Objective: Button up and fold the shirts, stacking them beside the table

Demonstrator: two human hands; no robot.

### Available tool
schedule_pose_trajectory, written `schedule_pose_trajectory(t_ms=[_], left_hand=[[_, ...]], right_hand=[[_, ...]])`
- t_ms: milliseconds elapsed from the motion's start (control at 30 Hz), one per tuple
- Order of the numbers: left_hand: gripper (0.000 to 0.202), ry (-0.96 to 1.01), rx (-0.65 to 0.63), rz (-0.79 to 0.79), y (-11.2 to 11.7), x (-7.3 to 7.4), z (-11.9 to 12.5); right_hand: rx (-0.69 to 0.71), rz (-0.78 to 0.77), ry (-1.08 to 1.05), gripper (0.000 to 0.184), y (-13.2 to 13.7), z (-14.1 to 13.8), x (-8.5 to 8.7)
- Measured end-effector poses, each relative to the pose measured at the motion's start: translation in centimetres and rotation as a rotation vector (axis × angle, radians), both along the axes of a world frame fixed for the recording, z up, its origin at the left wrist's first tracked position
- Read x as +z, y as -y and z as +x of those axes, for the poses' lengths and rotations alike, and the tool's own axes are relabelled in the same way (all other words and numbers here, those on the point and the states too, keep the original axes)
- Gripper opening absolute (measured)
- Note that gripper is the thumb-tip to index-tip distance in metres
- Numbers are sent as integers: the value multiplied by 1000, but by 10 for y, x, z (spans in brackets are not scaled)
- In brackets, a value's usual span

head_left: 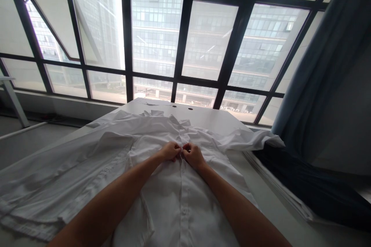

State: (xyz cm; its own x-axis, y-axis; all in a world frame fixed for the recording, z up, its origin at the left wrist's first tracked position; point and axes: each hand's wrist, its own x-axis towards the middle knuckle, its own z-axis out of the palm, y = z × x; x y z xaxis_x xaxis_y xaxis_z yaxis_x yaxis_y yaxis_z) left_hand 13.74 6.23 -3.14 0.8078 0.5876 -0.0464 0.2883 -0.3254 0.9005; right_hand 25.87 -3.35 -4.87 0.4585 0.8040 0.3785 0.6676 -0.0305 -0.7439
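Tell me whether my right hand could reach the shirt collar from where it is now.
Probably yes: the right hand sits on the shirt front just short of the collar, with nothing lying between them.

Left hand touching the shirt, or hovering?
Touching. Head view shows the left hand pinching the shirt at its button strip, close beside the right hand.

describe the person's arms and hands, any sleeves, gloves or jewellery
Both forearms are bare as far as the frame shows: no sleeves or cuffs. The left hand and right hand wear no gloves, and no watch, bracelet or ring is visible. The cloth around them is the white shirt on the table, not worn.
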Motion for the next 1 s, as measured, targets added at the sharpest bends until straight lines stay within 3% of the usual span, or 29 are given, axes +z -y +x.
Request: schedule_pose_trajectory(t_ms=[133, 333, 433, 567, 700, 1000], left_hand=[[22, -17, -6, 66, 3, 4, -3], [27, -34, -25, 113, 3, 5, -3], [27, -29, -27, 93, 2, 4, -1], [29, 8, -28, 33, -1, 1, -1], [29, 34, -89, -11, -2, 1, -2], [34, 36, -64, -33, -5, -2, 1]], right_hand=[[70, -25, -25, 18, 2, 1, 3], [43, -36, -36, 17, 2, 3, 3], [1, -57, -36, 18, 2, 1, 5], [-35, -89, -26, 32, 2, -2, 6], [-26, -126, -57, 28, -1, -1, 5], [54, -129, -420, 16, -1, 1, 7]])
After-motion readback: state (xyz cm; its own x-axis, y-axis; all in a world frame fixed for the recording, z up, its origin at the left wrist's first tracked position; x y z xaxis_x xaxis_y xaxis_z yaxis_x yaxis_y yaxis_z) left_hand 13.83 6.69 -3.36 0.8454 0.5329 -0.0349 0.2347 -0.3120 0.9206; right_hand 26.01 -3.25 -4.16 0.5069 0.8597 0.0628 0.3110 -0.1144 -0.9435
